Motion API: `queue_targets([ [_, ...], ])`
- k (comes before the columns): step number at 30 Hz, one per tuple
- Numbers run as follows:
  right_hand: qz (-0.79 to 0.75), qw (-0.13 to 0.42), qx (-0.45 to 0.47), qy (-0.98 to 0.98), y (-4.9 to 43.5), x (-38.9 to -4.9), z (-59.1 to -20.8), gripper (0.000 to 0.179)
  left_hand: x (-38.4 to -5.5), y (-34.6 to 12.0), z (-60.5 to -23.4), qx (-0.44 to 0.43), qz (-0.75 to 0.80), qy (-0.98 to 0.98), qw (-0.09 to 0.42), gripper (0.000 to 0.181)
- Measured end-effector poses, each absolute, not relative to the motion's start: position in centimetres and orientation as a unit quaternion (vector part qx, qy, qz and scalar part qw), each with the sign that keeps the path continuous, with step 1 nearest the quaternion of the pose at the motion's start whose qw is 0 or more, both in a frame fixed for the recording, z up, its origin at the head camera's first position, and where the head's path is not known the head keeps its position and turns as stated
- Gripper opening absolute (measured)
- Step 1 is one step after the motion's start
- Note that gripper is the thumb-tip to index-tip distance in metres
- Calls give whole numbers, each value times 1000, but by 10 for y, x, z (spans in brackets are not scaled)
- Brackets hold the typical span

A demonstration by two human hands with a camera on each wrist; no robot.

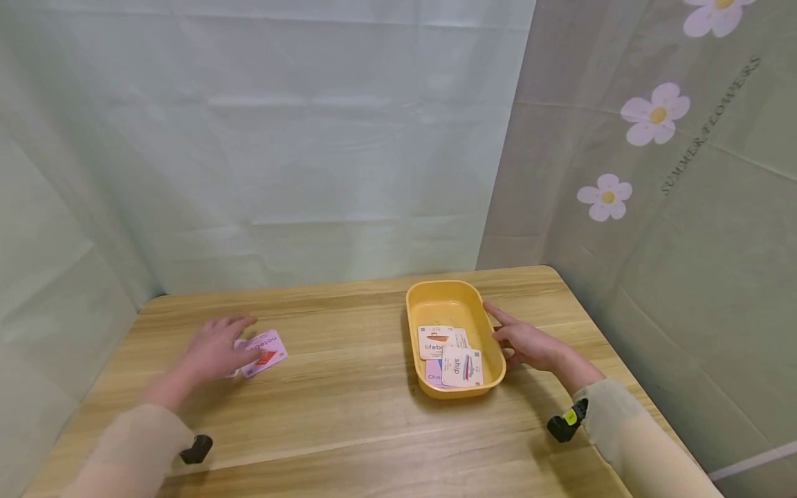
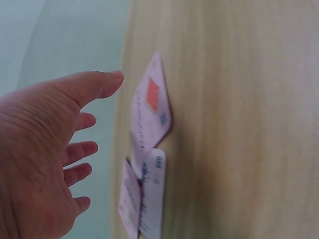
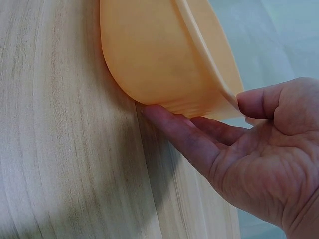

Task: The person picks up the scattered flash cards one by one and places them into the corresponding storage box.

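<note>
My left hand (image 1: 214, 349), its fingers spread, hovers over a few small printed cards at the left of the table. The pink card with a red picture (image 1: 264, 351) shows "noteb…" past the fingers. In the left wrist view, a white-faced card (image 2: 153, 194) and another pink card (image 2: 129, 201) overlap below it. My right hand (image 1: 529, 344) holds the yellow plastic tray (image 1: 445, 294) by its right side, one finger at the rim and others against the outer wall. Inside lie several cards, among them a "ship" card (image 1: 463, 368) and a "lifeb…" card (image 1: 432, 344).
The wooden table (image 1: 336, 360) runs between the two hands. Behind it hangs a pale curtain (image 1: 299, 152), and a flower-printed curtain (image 1: 703, 228) stands close on the right. Each wrist wears a small black camera, like the one on the right wrist (image 1: 566, 422).
</note>
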State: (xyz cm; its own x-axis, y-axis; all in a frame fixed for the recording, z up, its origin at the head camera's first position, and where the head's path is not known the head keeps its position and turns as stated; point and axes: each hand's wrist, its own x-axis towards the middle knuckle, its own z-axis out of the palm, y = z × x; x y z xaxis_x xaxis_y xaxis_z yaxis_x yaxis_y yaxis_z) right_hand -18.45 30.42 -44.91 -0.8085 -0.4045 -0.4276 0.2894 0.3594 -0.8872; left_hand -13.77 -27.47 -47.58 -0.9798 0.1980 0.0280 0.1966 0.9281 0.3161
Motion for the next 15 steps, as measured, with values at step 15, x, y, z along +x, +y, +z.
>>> queue_targets([
  [15,-571,305,-40,761,305,-184,-448,73,-135,-277,-494,92,167,981,26,86],
])
